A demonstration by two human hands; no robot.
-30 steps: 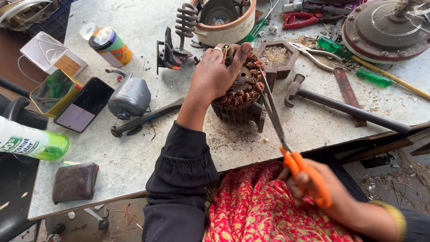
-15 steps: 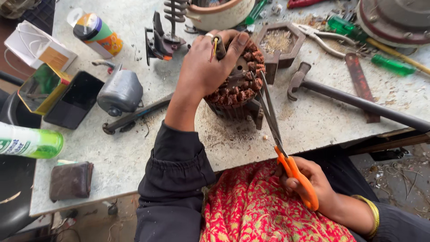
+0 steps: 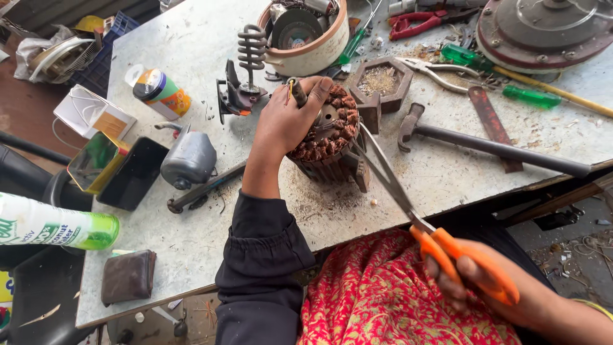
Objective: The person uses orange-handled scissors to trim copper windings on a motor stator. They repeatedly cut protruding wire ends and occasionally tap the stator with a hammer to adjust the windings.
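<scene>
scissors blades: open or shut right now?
Slightly open. The scissors blades split into a narrow V near the copper-wound motor core; the right hand grips the orange handles, which sit apart.

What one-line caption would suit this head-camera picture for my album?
Left hand steadies a copper-wound motor stator on a cluttered workbench while the right hand works orange-handled scissors into it.

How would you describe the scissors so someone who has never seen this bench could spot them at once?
Start at the grey worktable and find the round copper-wound motor stator near its front edge, gripped by the left hand. The long steel-bladed scissors run from it back over the edge into the right hand. Their bright orange handles are unlike any other tool there.
</scene>
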